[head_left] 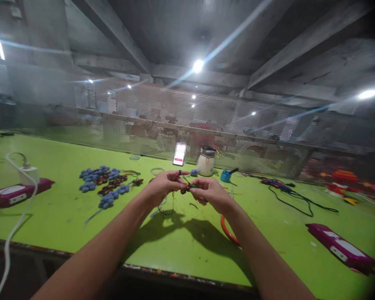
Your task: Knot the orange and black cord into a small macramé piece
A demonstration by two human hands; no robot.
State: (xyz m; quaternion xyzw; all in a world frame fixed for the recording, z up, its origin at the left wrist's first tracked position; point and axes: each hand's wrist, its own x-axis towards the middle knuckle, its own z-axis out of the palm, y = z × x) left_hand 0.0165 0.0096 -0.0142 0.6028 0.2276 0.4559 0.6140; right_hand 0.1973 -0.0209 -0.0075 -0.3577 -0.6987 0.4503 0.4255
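The bright green tabletop (281, 225) is smooth with a faint sheen; at left, puffy blue flower shapes (109, 199) look matt and woolly. Near right, the long purple power strip (340, 248) is glossy plastic.

I can't make out the small dark piece (184, 190): the fingertips of the left hand (162, 185) and the right hand (214, 194) cover much of it, and what shows is too tiny. The right forearm (258, 239) hides part of a red tube (225, 227) and runs out of my view at the near edge. On the left, I get a purple power strip (9, 196) and a white cable (7, 254), both cut off. The phone's (178, 160) upper screen is pixelated. Far off, shapes behind the perforated screen (162, 109) blur; on the right, red-and-yellow items (343, 176) smear beyond recognition.
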